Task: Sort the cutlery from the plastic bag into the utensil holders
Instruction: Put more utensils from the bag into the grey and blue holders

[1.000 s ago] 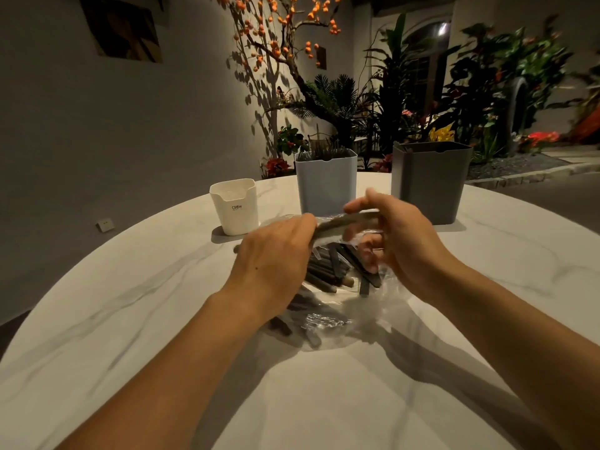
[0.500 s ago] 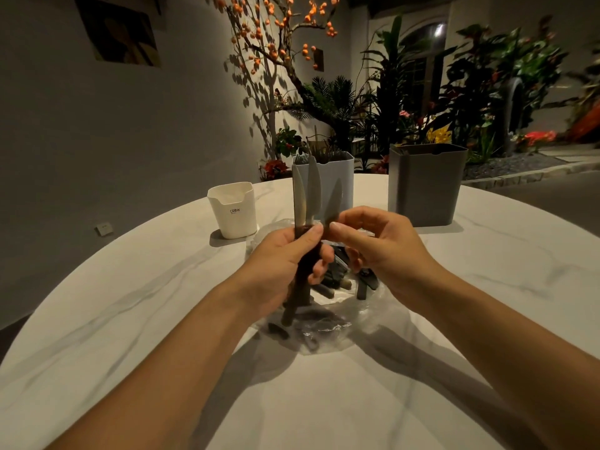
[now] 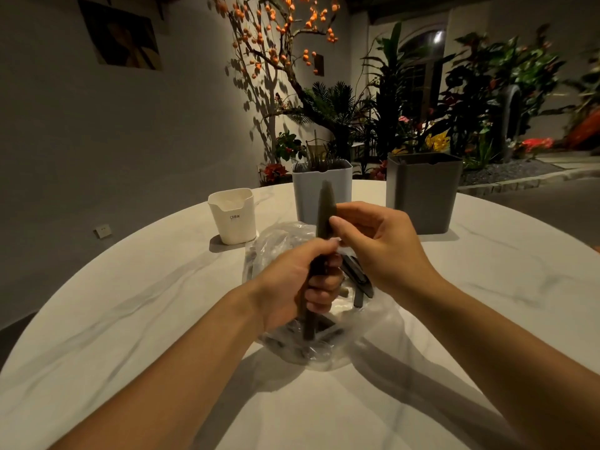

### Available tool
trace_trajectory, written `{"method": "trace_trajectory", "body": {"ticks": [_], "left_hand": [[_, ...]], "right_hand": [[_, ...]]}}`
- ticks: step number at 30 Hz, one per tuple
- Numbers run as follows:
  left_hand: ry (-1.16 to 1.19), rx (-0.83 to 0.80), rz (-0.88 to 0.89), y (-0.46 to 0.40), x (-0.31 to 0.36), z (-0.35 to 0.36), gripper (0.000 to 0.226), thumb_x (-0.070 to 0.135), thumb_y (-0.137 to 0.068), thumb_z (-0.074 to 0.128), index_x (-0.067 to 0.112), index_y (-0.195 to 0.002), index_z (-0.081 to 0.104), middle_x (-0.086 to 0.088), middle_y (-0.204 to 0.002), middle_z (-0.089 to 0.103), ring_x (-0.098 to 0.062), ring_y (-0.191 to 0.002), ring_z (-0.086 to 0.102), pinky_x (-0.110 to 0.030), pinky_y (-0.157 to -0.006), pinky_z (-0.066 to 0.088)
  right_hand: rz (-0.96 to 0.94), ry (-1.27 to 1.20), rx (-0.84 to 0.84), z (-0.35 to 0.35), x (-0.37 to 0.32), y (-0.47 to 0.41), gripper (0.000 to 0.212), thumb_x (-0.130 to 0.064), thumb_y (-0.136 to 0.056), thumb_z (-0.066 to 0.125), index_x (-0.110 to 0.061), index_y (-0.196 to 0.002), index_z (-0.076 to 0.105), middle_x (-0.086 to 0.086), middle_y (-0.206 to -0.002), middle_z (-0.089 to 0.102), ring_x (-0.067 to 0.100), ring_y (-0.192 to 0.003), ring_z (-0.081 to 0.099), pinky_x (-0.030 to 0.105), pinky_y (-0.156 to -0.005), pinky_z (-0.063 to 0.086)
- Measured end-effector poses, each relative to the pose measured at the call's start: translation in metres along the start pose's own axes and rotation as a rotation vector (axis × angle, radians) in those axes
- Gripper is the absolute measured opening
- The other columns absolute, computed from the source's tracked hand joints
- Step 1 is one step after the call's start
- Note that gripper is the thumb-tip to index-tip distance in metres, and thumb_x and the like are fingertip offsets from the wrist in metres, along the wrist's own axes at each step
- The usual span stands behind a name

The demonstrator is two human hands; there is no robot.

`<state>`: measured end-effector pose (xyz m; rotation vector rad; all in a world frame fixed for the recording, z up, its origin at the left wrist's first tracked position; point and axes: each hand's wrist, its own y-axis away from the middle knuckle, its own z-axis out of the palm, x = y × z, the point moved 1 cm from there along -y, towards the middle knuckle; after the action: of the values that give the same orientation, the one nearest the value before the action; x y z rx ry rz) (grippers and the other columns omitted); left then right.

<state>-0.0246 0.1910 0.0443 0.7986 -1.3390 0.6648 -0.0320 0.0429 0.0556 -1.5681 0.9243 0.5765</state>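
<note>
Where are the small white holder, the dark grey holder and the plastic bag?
white holder (image 3: 232, 219): head view, front wall.
dark grey holder (image 3: 423, 193): head view, front wall.
plastic bag (image 3: 367, 323): head view, crumpled right edge.

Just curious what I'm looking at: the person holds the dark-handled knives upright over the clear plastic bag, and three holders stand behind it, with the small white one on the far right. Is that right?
Nearly. The head view shows the small white holder on the far left, not the right; the dark grey holder stands on the right, the light grey holder between them. The dark-handled knives are indeed upright over the clear plastic bag.
</note>
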Motion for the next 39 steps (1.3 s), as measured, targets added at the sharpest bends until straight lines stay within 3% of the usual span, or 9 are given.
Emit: {"method": "trace_trajectory", "body": {"ticks": [5,11,16,21,26,30,35,37,39], "left_hand": [[-0.109,0.068,-0.038,-0.004,0.012,0.003,0.029,0.021,-0.101,0.035,0.016,-0.073,0.035,0.0,-0.058,0.029,-0.013,-0.049,0.03,-0.024,-0.048,0.03],[-0.095,0.033,-0.048,-0.007,0.038,0.016,0.024,0.019,-0.102,0.035,0.012,-0.081,0.045,-0.002,-0.056,0.03,-0.016,-0.047,0.037,-0.027,-0.051,0.037],[-0.181,0.187,0.213,-0.02,0.055,0.025,0.025,0.027,-0.105,0.047,0.012,-0.104,0.067,-0.005,-0.085,0.073,-0.019,-0.083,0.071,-0.034,-0.085,0.056],[-0.285,0.258,0.292,-0.038,0.071,0.036,0.022,0.019,-0.104,0.049,0.021,-0.1,0.07,-0.002,-0.096,0.078,-0.015,-0.091,0.074,-0.027,-0.084,0.057],[-0.318,0.273,0.337,-0.063,0.088,0.048,0.016,0.023,-0.1,0.056,0.028,-0.097,0.071,0.006,-0.098,0.076,-0.014,-0.104,0.068,-0.039,-0.098,0.048],[-0.398,0.277,0.375,-0.088,0.103,0.052,0.016,0.026,-0.099,0.059,0.032,-0.09,0.071,0.012,-0.092,0.075,-0.008,-0.103,0.065,-0.034,-0.099,0.043],[-0.51,0.257,0.413,-0.124,0.117,0.056,0.016,0.027,-0.103,0.055,0.021,-0.104,0.07,0.015,-0.077,0.069,0.006,-0.06,0.057,-0.019,-0.065,0.041],[-0.534,0.25,0.447,-0.137,0.125,0.056,0.015,0.025,-0.103,0.055,0.02,-0.103,0.069,0.016,-0.075,0.07,0.004,-0.069,0.064,-0.02,-0.072,0.048],[-0.537,0.248,0.488,-0.153,0.132,0.055,0.014,0.022,-0.102,0.055,0.019,-0.1,0.069,0.002,-0.089,0.073,-0.008,-0.085,0.07,-0.028,-0.084,0.054]], "right_hand": [[0.028,0.027,-0.01,-0.001,-0.008,-0.012,0.028,-0.015,-0.095,0.064,-0.02,-0.122,0.068,-0.018,-0.097,0.07,0.003,-0.097,0.069,0.024,-0.09,0.056],[0.032,-0.062,-0.036,-0.016,-0.021,-0.034,0.055,-0.008,-0.093,0.065,-0.033,-0.14,0.051,0.002,-0.111,0.07,0.015,-0.103,0.07,0.029,-0.081,0.061],[-0.051,0.071,-0.008,-0.038,-0.038,-0.053,0.058,-0.006,-0.094,0.064,-0.038,-0.141,0.049,-0.001,-0.104,0.067,0.011,-0.093,0.07,0.025,-0.071,0.061],[-0.142,0.25,0.032,-0.066,-0.048,-0.065,0.055,-0.002,-0.091,0.067,-0.032,-0.135,0.054,-0.013,-0.1,0.058,0.004,-0.087,0.064,0.012,-0.065,0.055],[-0.196,0.321,0.04,-0.089,-0.053,-0.078,0.063,0.004,-0.087,0.068,-0.028,-0.138,0.05,-0.012,-0.106,0.053,0.007,-0.089,0.065,0.013,-0.07,0.057],[-0.236,0.367,0.062,-0.106,-0.053,-0.091,0.061,0.007,-0.084,0.07,-0.024,-0.133,0.054,-0.014,-0.102,0.051,0.011,-0.089,0.067,0.021,-0.074,0.06],[-0.22,0.345,0.086,-0.131,-0.046,-0.113,0.055,0.007,-0.087,0.067,-0.023,-0.13,0.053,-0.007,-0.105,0.054,0.013,-0.09,0.068,0.024,-0.075,0.061],[-0.215,0.324,0.1,-0.143,-0.043,-0.122,0.053,0.007,-0.088,0.066,-0.024,-0.129,0.053,-0.001,-0.107,0.057,0.013,-0.09,0.069,0.023,-0.075,0.061],[-0.224,0.334,0.115,-0.153,-0.041,-0.133,0.052,0.008,-0.088,0.065,-0.023,-0.128,0.054,0.001,-0.109,0.058,0.012,-0.093,0.069,0.019,-0.075,0.059]]}}
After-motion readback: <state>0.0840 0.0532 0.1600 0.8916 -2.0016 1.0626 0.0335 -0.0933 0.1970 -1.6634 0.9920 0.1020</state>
